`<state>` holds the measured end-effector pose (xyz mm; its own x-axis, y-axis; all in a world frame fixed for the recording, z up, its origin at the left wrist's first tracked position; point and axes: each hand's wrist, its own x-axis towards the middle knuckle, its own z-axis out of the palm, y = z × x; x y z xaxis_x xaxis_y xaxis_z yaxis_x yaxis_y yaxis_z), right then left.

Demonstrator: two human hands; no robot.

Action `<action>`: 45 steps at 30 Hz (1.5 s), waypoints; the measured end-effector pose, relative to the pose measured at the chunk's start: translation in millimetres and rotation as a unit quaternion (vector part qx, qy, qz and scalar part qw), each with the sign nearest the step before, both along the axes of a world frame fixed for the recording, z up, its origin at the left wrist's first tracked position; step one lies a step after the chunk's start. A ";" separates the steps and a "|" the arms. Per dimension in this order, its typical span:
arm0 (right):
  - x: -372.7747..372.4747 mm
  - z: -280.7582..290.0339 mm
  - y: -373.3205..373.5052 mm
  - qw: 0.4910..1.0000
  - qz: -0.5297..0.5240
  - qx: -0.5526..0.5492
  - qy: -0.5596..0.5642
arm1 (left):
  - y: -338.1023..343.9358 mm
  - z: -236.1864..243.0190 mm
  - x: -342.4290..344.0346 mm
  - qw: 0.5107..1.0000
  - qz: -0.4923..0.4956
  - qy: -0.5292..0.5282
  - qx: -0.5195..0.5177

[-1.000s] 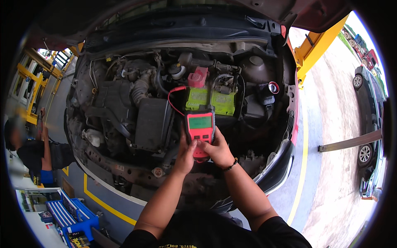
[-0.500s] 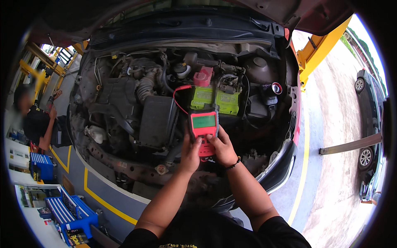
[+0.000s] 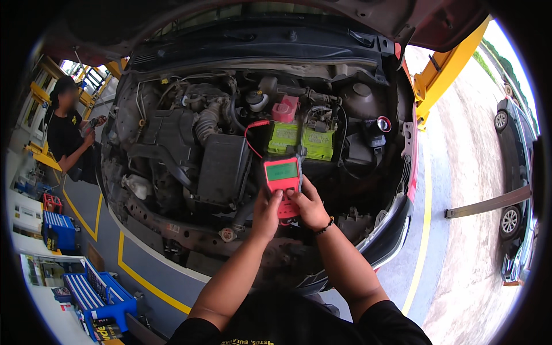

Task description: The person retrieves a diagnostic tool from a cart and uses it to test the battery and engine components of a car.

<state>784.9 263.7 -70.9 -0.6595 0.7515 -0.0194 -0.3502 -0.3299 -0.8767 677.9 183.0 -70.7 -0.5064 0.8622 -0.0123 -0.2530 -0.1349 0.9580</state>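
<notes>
Both my hands hold a red and black handheld battery tester (image 3: 286,201) with a lit green screen, over the front of an open engine bay. My left hand (image 3: 267,214) grips its left side, thumb on the buttons. Around the right side wraps my right hand (image 3: 311,208), its thumb also at the buttons. Just beyond the tester sits a yellow-green car battery (image 3: 302,141) with a red terminal cover (image 3: 284,107) behind it. A red clamp (image 3: 259,123) is at the battery's left corner, its red lead running down toward the tester. The lead's lower end is hidden.
A black airbox (image 3: 221,167) lies left of the battery. A yellow lift post (image 3: 440,75) stands at the right, with a lift arm (image 3: 489,201) near a parked car (image 3: 517,149). Blue tool carts (image 3: 106,299) and another person (image 3: 72,129) are at the left.
The person at the left has moved farther back and now stands more upright beside the car. My hands and the tester stay nearly in place; the view has shifted slightly.
</notes>
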 end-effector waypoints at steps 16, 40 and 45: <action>-0.6 2.0 0.3 1.000 0.016 0.013 0.021 | -1.2 1.5 -7.0 0.999 -0.033 -0.032 0.017; -1.8 -13.2 7.0 0.998 0.017 0.029 -0.061 | 8.5 -9.4 -5.7 0.998 -0.008 0.069 -0.007; -5.4 -14.2 4.7 0.999 0.000 0.022 -0.035 | 9.3 -10.1 -7.1 0.998 -0.003 0.069 -0.012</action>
<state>779.5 268.4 -85.0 -0.6572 0.7531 -0.0321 -0.2871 -0.2894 -0.9131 670.8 192.3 -80.8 -0.4990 0.8658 0.0367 -0.1188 -0.1103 0.9868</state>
